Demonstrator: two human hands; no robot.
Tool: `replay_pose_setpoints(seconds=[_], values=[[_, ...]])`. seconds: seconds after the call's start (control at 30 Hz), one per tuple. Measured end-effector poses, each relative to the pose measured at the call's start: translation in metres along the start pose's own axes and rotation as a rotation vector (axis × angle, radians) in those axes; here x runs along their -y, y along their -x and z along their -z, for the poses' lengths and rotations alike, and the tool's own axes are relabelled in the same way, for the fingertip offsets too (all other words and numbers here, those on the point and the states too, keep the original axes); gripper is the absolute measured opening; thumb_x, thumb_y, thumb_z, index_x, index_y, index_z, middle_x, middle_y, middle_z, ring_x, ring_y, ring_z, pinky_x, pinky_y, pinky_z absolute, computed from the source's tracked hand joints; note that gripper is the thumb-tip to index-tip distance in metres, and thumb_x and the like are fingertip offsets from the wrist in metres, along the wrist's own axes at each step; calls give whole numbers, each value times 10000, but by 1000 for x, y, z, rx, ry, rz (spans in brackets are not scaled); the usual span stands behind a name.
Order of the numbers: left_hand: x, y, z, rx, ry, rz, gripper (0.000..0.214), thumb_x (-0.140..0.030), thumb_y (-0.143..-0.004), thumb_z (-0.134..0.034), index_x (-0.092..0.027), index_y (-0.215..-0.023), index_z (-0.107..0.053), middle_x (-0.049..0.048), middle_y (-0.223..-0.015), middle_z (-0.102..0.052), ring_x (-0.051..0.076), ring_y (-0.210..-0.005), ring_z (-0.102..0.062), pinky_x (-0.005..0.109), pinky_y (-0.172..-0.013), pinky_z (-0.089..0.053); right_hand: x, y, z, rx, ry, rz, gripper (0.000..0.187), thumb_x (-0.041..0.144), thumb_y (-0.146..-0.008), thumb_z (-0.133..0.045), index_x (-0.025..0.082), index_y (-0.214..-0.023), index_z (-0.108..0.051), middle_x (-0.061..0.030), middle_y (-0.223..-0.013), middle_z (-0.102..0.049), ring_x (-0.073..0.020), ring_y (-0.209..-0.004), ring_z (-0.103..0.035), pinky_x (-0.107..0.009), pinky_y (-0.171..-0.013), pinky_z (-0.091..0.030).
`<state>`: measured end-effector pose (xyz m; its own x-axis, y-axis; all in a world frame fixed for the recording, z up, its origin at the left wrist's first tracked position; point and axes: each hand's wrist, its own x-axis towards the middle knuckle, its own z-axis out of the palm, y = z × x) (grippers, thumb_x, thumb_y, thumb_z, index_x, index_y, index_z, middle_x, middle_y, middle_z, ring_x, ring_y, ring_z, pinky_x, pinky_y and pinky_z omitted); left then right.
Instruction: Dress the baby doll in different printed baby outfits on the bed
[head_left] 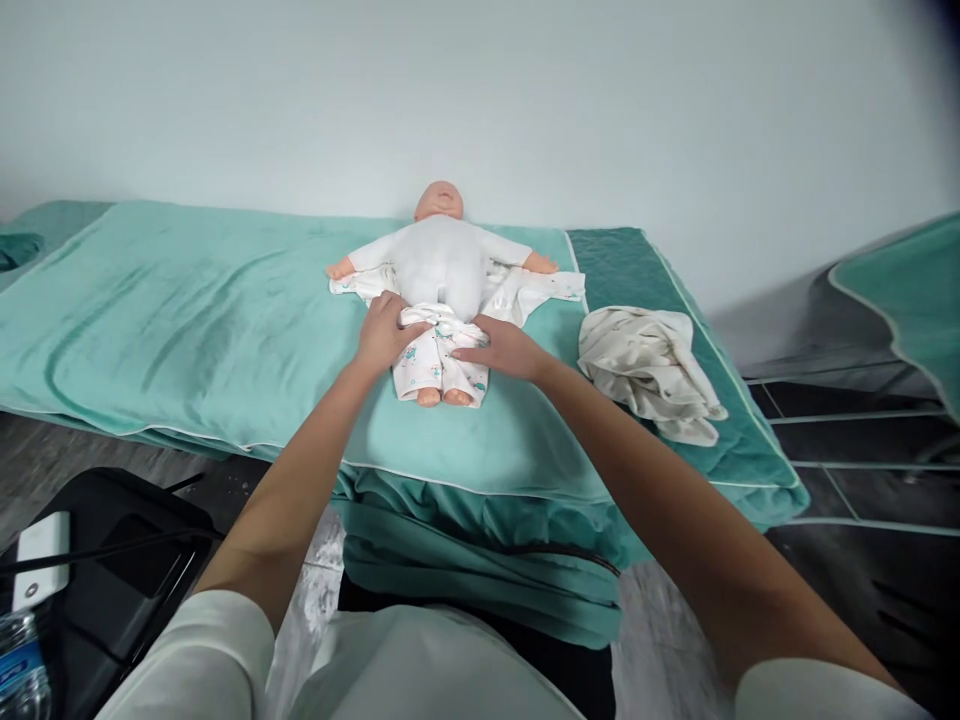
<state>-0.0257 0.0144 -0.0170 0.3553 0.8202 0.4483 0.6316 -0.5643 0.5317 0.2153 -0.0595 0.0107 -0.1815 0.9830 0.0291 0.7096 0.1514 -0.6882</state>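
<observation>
A baby doll (441, 255) with a white cloth body lies on its back, arms spread, head toward the wall. White printed baby pants (420, 365) cover its legs, with both feet showing at the cuffs. My left hand (384, 335) grips the waistband at the doll's left-hand side in view. On the opposite side, my right hand (504, 347) holds the waistband, its thumb lying over the front. Beneath the doll, a matching printed top (517, 292) is spread out with its sleeves to both sides. Fingertips under the fabric are partly hidden.
The doll lies on a bed with a green cover (225, 320). A crumpled off-white cloth (645, 365) rests at the right. At lower left, a black chair (112, 600) carries a white device (43, 560) beside a plastic bottle (22, 665). A white wall stands behind.
</observation>
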Motion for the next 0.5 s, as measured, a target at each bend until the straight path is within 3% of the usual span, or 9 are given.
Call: replay_pose_setpoints(seconds=[0.17, 0.33, 0.4, 0.5], values=[[-18, 16, 5, 13, -110, -41, 195, -393, -956, -631, -213, -894, -588, 89, -960, -654, 286, -1026, -594, 408, -932, -452, 4, 1, -6, -79, 25, -57, 381, 583, -775, -679, 213, -823, -597, -27, -820, -653, -229, -819, -587, -333, -736, -426], [-28, 34, 24, 214, 22, 51, 321, -518, -959, -607, -202, -1018, -619, 71, -986, -680, 263, -973, -628, 401, -903, -494, 6, 1, -12, -179, 51, -79, 288, 505, -823, -587, 221, -863, -573, -58, -900, -684, -264, -904, -625, -385, -847, -487], [-29, 39, 35, 302, 94, 43, 500, -537, -891, -698, -188, -1232, -587, 101, -1185, -666, 277, -1096, -631, 417, -971, -508, 7, 9, -8, -76, -2, -43, 419, 580, -813, -616, 216, -1017, -583, -83, -1053, -696, -290, -1017, -645, -411, -926, -512], [-35, 49, 46, 433, 63, -98, 1082, -558, -673, -897, -194, -1550, -378, 177, -1487, -483, 361, -1381, -504, 476, -1139, -449, 11, 26, -1, 161, -25, 28, 844, 688, -674, -768, 212, -1316, -493, -137, -1353, -605, -339, -1249, -605, -437, -1037, -519]])
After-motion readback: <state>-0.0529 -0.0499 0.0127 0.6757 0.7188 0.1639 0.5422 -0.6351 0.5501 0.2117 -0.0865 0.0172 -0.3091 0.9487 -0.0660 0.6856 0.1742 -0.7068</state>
